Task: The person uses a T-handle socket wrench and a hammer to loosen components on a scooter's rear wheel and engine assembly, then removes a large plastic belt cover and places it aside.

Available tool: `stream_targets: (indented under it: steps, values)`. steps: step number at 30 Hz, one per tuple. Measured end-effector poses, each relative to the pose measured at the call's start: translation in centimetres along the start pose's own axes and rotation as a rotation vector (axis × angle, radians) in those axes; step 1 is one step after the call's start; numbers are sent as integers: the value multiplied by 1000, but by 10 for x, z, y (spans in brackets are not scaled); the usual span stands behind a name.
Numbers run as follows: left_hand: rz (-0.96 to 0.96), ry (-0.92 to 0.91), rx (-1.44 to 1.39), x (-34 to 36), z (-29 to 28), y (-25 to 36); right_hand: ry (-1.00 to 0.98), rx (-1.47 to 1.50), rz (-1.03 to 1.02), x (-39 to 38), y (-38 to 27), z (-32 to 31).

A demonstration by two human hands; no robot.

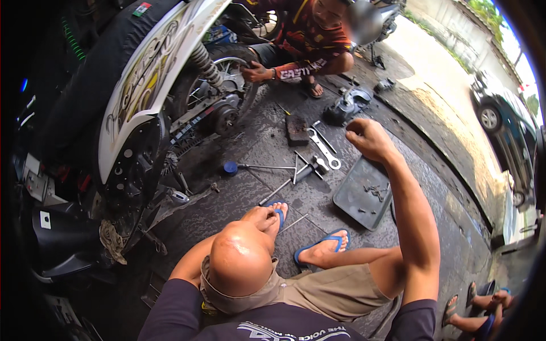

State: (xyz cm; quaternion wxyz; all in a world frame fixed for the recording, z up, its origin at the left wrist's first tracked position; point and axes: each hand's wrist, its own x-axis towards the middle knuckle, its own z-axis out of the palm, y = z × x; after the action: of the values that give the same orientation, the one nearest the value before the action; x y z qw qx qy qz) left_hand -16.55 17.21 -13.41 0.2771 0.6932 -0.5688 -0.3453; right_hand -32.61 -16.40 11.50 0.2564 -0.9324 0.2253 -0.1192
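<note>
Beyond my raised left knee, my left hand (pixel 261 218) hangs low beside my left foot in a blue flip-flop (pixel 280 213). Its fingers look bent together, partly hidden by the knee, and I cannot make out anything in them. My right hand (pixel 368 139) is lifted over the far end of a dark tray (pixel 357 196), fingers curled in. Whatever it may hold is hidden. Several bolts (pixel 373 192) lie in that tray. Left of it are a large spanner (pixel 325 149), a T-handle wrench (pixel 296 168) and a blue-capped screwdriver (pixel 230 168).
A partly dismantled scooter (pixel 153 85) fills the left, its rear wheel (pixel 242 85) exposed. Behind it squats a person (pixel 318 40), one hand at the wheel. A dark block (pixel 297 131) and a black engine part (pixel 348 105) sit on the floor. Another person's feet (pixel 472 295) show lower right.
</note>
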Motion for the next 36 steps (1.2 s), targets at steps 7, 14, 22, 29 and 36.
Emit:
stream_targets:
  steps: [7,14,22,29,36]
  values:
    - [-405,66,-127,-88,-25,-10,65,-59,20,-39,2,-47]
    - [-662,125,-246,-114,6,-39,26,83,484,-84,142,1]
    - [-775,96,-182,-75,19,-62,15,288,943,-177,294,200]
    - [-860,47,-899,-61,-37,-43,68,-55,903,-183,287,269]
    - [-63,-16,-888,-24,-180,64,318,-48,832,-119,274,255]
